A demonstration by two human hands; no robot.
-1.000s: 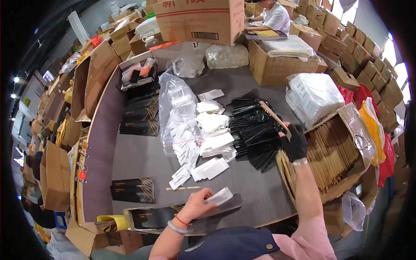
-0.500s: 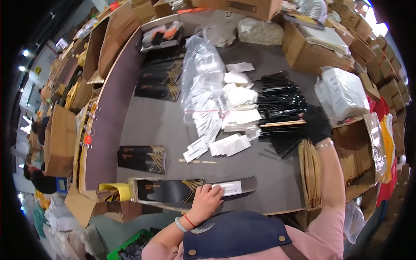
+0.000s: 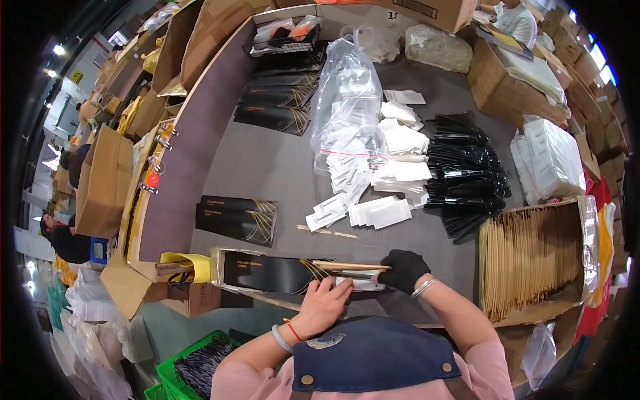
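A black paper sleeve with gold lines lies in an open-topped holder along the table's near edge. My left hand, bare, has its fingers bent over the sleeve's right end, beside a white packet. In a black glove, my right hand grips pale wooden chopsticks by their right ends. Their left ends reach over the sleeve's mouth. A dark, slim piece shows just under the chopsticks; its kind is unclear.
Flat white packets and a clear plastic bag lie mid-table. To their right are shiny black utensils. A carton of wooden sticks stands at right. More black sleeves lie at left. A green crate sits below.
My right hand has come from the black utensils toward me and left, bringing the chopsticks to the sleeve's mouth. My left hand stays at the sleeve. The view has shifted.
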